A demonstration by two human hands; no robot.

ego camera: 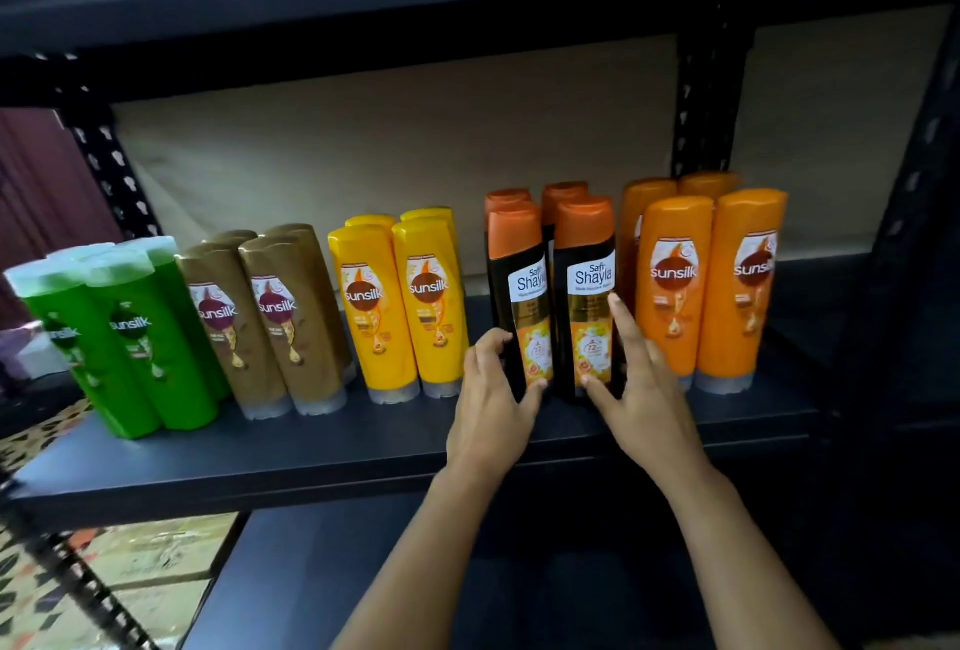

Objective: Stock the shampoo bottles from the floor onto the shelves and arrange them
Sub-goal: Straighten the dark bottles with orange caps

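Five groups of bottles stand on one dark shelf [311,447], each group two wide and two deep, caps down except where noted.

Head view, left to right:
- Green bottles [132,337], pale caps up, leaning left; "sunsilk" label.
- Brown bottles [270,322], clear caps down, leaning left, just beside the green ones.
- Yellow bottles [400,306], near upright, clear caps down.
- Black bottles [558,306] with orange caps up, label "Safi Shayla", between the yellow and orange groups.
- Orange bottles [711,286], clear caps down, rightmost, touching or just beside the black group.

Left hand [493,410]: thumb on the front of the front-left black bottle near its base, fingers curled round its left side. It grips that bottle.

Right hand [644,389]: fingers straight and spread, index finger lying up the right side of the front-right black bottle, thumb touching its lower front. It presses the bottle and does not wrap it.

Both black front bottles stand on the shelf, touching each other at mid-height.

Surroundings: a pale backing sheet [389,156] behind the shelf, black perforated uprights [701,104], a lower shelf [337,571] beneath, patterned floor [78,571] at lower left.
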